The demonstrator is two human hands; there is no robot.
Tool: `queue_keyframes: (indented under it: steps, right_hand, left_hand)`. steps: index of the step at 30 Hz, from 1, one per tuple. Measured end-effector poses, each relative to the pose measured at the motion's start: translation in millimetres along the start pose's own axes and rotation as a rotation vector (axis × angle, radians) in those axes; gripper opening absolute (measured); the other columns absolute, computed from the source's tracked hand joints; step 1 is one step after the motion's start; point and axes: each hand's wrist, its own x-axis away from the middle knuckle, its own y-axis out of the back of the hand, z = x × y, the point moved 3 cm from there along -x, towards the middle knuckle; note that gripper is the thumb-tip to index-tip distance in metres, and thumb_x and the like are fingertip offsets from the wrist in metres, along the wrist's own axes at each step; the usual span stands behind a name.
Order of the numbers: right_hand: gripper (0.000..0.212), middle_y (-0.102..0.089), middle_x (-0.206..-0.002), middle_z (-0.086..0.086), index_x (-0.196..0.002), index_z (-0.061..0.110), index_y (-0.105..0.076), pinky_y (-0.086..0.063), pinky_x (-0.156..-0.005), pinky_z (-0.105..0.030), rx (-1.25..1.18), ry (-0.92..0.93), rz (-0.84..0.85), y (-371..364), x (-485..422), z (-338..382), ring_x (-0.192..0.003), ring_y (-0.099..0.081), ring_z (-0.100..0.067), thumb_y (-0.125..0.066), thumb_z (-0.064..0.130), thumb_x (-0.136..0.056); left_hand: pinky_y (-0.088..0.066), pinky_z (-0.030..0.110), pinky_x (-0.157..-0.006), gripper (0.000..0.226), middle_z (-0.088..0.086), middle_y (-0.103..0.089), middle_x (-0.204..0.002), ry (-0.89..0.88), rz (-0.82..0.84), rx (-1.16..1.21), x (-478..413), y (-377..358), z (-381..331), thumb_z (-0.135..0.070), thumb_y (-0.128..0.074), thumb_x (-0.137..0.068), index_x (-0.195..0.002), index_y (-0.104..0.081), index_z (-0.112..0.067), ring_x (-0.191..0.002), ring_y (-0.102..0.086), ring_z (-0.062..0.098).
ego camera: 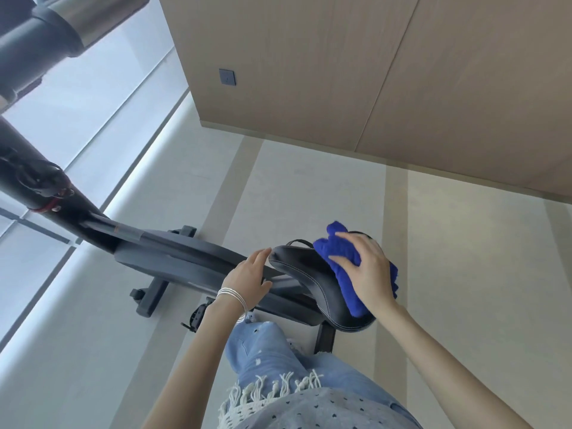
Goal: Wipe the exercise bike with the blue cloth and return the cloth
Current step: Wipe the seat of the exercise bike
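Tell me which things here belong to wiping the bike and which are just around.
In the job: blue cloth, saddle, bike frame, right hand holding the cloth, left hand touching the saddle nose.
Just around: wall switch, wood panelling, window.

Head camera looks steeply down, close above the bike saddle (309,275).
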Motion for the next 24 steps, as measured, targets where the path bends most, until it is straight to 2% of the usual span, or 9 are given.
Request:
queue_keyframes:
  steps: [3, 5, 8, 10, 14, 18, 22, 24]
  right_hand:
    - [0.037, -0.065, -0.109, 0.006, -0.115, 0.022, -0.061, -0.039, -0.089, -0.024, -0.044, 0.096, 0.035, -15.5, -30.6, 23.2, -0.098, -0.053, -0.014, -0.068, 0.034, -0.081]
    - [0.041, -0.062, -0.116, 0.007, -0.120, 0.026, -0.056, -0.040, -0.091, -0.030, 0.042, 0.157, 0.247, -40.6, -46.9, 38.7, -0.104, -0.053, -0.018, -0.062, 0.043, -0.084]
    - [0.054, -0.058, -0.126, 0.006, -0.127, 0.035, -0.047, -0.038, -0.092, -0.040, 0.384, 0.164, 0.647, -84.9, -58.7, 41.3, -0.113, -0.052, -0.026, -0.049, 0.064, -0.082]
    - [0.060, -0.061, -0.122, 0.004, -0.123, 0.032, -0.047, -0.041, -0.086, -0.039, 0.443, 0.111, 0.737, -96.5, -66.1, 32.9, -0.108, -0.056, -0.027, -0.048, 0.071, -0.077]
    - [0.048, -0.066, -0.101, 0.006, -0.107, 0.028, -0.051, -0.041, -0.071, -0.032, 0.389, 0.224, 0.665, -92.5, -70.3, 17.3, -0.092, -0.060, -0.024, -0.043, 0.069, -0.081]
    - [0.039, -0.064, -0.084, 0.007, -0.087, 0.024, -0.052, -0.037, -0.063, -0.031, 0.376, 0.302, 0.634, -79.2, -75.4, 2.9, -0.081, -0.059, -0.022, -0.041, 0.061, -0.086]
    - [0.048, -0.068, -0.092, 0.007, -0.100, 0.022, -0.064, -0.042, -0.076, -0.034, 0.551, 0.439, 0.550, -47.3, -75.8, -27.9, -0.088, -0.058, -0.020, -0.040, 0.061, -0.088]
    - [0.053, -0.067, -0.101, 0.010, -0.105, 0.024, -0.065, -0.040, -0.079, -0.035, 0.648, 0.430, 0.527, -34.0, -77.4, -39.3, -0.094, -0.056, -0.018, -0.035, 0.064, -0.087]
  left_hand:
    - [-0.044, 0.040, -0.101, 0.068, -0.003, -0.026, -0.153, 0.004, -0.026, -0.003, 1.7, 2.8, 0.9, -0.021, -0.055, -0.088, -0.146, -0.019, -0.022, -0.127, -0.045, 0.027]
    - [-0.045, 0.039, -0.100, 0.068, -0.001, -0.025, -0.152, 0.014, -0.031, -0.011, 2.3, 3.4, 3.2, -0.022, -0.056, -0.088, -0.145, -0.019, -0.022, -0.126, -0.045, 0.027]
    - [-0.043, 0.039, -0.103, 0.064, 0.003, -0.023, -0.152, 0.045, -0.008, -0.030, 2.5, 2.3, 9.2, -0.026, -0.056, -0.089, -0.144, -0.024, -0.017, -0.126, -0.045, 0.028]
    - [-0.040, 0.038, -0.106, 0.065, 0.004, -0.019, -0.154, 0.072, 0.031, -0.041, 3.9, -1.0, 14.1, -0.027, -0.055, -0.089, -0.144, -0.023, -0.016, -0.130, -0.041, 0.028]
    - [-0.039, 0.035, -0.107, 0.065, 0.003, -0.018, -0.154, 0.081, 0.029, -0.034, 3.8, -2.0, 19.0, -0.028, -0.055, -0.089, -0.145, -0.022, -0.019, -0.132, -0.039, 0.026]
    - [-0.038, 0.035, -0.108, 0.066, 0.003, -0.019, -0.154, 0.054, -0.010, -0.025, -4.9, 4.6, 13.0, -0.029, -0.054, -0.090, -0.145, -0.020, -0.020, -0.133, -0.038, 0.027]
    - [-0.035, 0.037, -0.110, 0.067, 0.004, -0.020, -0.154, -0.005, -0.047, -0.016, -19.3, 12.1, -1.3, -0.030, -0.055, -0.090, -0.146, -0.020, -0.019, -0.134, -0.035, 0.028]
    - [-0.032, 0.035, -0.112, 0.066, 0.002, -0.022, -0.154, -0.059, -0.044, -0.019, -26.8, 12.9, -12.4, -0.031, -0.055, -0.090, -0.145, -0.021, -0.020, -0.135, -0.034, 0.026]
